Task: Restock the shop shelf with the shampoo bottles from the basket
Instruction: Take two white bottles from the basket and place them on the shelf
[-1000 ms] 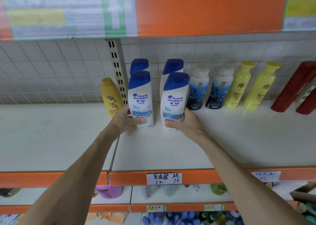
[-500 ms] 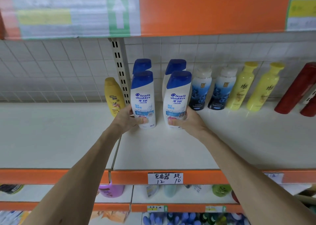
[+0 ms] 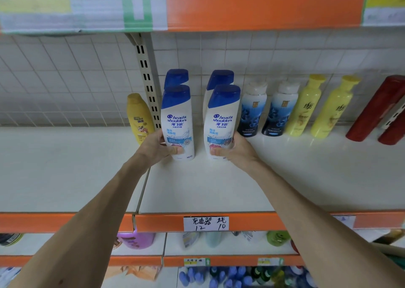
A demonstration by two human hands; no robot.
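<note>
On shelf, hands gripping two upright shampoo bottles, apparently resting

My fingers curl out of sight behind the front bottles. Those bottles cover the rear pair below the caps. The red bottles run off the right edge. The top signs are blurred, unreadable.
</note>
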